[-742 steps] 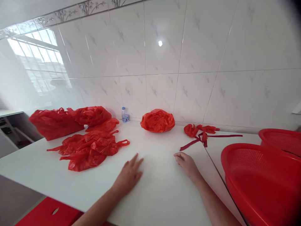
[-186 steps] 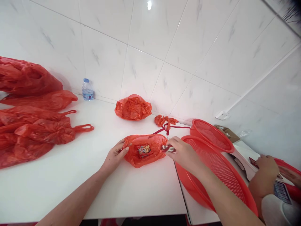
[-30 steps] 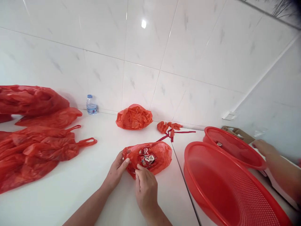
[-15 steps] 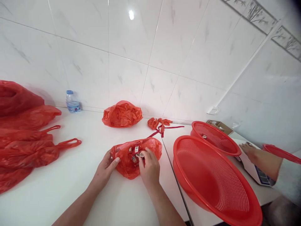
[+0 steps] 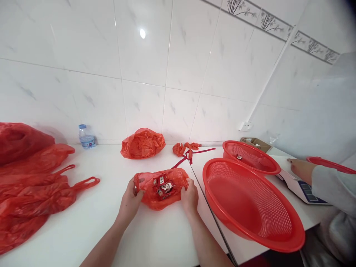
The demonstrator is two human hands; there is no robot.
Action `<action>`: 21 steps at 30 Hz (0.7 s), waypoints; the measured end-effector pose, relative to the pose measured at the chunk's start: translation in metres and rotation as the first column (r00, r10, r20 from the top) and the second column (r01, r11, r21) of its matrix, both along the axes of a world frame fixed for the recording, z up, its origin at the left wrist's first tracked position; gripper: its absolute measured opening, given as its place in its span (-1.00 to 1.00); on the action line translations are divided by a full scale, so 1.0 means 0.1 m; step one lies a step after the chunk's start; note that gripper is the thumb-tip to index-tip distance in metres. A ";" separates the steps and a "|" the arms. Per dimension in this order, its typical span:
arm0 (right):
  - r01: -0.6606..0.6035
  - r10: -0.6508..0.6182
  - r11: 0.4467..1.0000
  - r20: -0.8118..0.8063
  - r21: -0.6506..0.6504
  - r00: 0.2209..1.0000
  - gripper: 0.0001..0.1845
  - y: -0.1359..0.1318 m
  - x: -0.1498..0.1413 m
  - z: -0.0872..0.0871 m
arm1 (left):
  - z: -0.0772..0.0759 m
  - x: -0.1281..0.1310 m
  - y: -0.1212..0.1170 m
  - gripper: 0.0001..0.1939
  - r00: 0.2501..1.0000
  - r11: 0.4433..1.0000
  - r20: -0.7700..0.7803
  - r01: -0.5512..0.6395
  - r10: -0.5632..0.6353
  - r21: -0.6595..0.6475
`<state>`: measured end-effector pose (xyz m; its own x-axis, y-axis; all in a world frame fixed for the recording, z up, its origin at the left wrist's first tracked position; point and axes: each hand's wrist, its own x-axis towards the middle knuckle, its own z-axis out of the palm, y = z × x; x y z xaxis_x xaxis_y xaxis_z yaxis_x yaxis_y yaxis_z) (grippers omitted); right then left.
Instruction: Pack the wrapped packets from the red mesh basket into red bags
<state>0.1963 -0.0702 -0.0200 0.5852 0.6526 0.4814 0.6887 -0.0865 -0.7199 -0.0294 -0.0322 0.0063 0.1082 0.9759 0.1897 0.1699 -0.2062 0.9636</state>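
An opened red plastic bag (image 5: 155,203) lies on the white table in front of me. Inside it are several small red packets (image 5: 165,186), one with a white label showing black marks. My left hand (image 5: 131,198) grips the bag's left rim between thumb and fingers. At the opposite side, my right hand (image 5: 190,195) is closed on the right rim. Both hands hold the mouth apart, so the packets show from above.
A large red basket (image 5: 250,207) stands to the right; a second basket (image 5: 250,157) behind it holds a small packet. Beyond, a co-worker's hand (image 5: 299,170) is over a scale (image 5: 308,193). Red bags (image 5: 36,185), a water bottle (image 5: 87,139) and another opened bag (image 5: 143,144) lie left and back.
My right hand has left the packets inside the bag and moved right onto its rim. My left hand stays on the left rim. The view has tilted up slightly.
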 end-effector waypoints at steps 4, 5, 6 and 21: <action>-0.073 0.089 0.988 -0.112 0.138 0.990 -0.75 -0.08 -0.01 0.55 | 0.63 0.10 0.09 -0.47 0.996 0.987 -0.081 -0.031 0.044 0.155; -0.093 0.115 0.978 -0.106 0.189 0.988 -0.77 -0.10 -0.02 0.72 | 0.82 0.13 0.11 -0.45 0.995 0.973 -0.080 -0.046 0.066 0.224; -0.107 0.132 0.964 -0.090 0.242 0.987 -0.79 -0.12 -0.02 0.88 | 1.00 0.16 0.13 -0.45 0.996 0.959 -0.067 -0.041 0.063 0.281; -0.066 0.263 0.851 -0.314 0.522 0.912 -0.82 -0.47 -0.03 1.52 | 2.01 0.26 0.19 -0.54 0.995 0.881 0.078 -0.086 0.056 0.465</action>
<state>0.1932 -0.1173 0.1315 0.6852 0.4902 0.5388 0.3430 0.4354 -0.8323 -0.0032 -0.0135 0.2072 0.0156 0.7766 0.6298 0.1453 -0.6249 0.7671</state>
